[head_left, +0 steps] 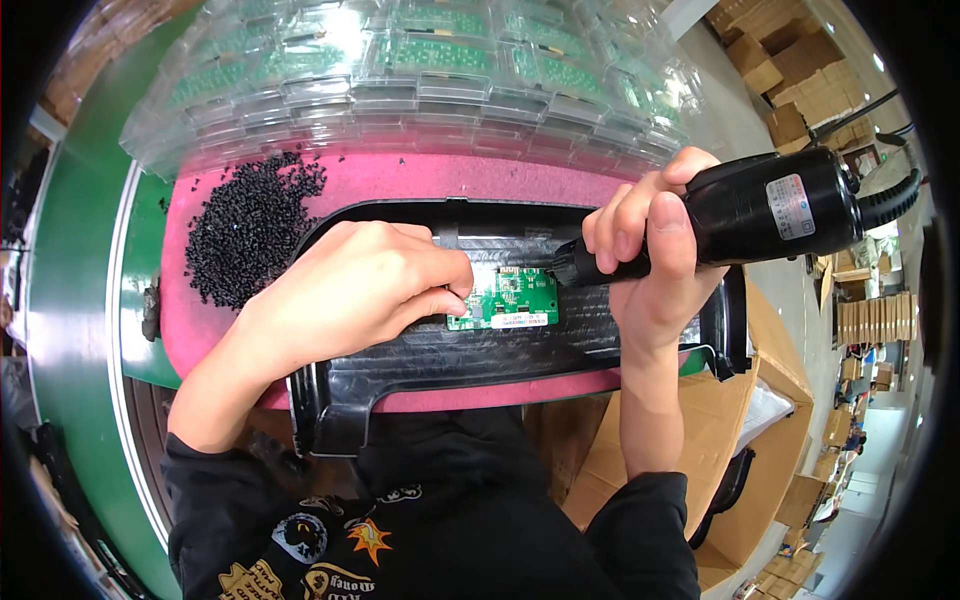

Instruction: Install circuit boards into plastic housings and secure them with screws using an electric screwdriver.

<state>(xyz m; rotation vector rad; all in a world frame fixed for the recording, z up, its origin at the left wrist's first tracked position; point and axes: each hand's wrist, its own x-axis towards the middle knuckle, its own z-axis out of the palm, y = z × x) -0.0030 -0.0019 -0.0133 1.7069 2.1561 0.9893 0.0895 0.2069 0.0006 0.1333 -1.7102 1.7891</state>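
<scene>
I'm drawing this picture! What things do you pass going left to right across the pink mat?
Black pellets → left hand → green circuit board → right hand → black power screwdriver

Likely a factory assembly line: green conveyor belt, stacked circuit-board trays, cardboard cartons behind.

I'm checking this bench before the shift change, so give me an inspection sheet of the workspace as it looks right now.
Surface: pink mat on a green belt.
Job's things: black plastic housing with a green circuit board seated in it.
Clutter: pile of small black pieces; stacked clear trays of green boards.
Hands: left hand presses beside the board; right hand grips a black electric screwdriver, tip at the board's edge.
Cables: ribbed black cord leaves the screwdriver.
Surroundings: cardboard boxes behind, an open carton below.
</scene>
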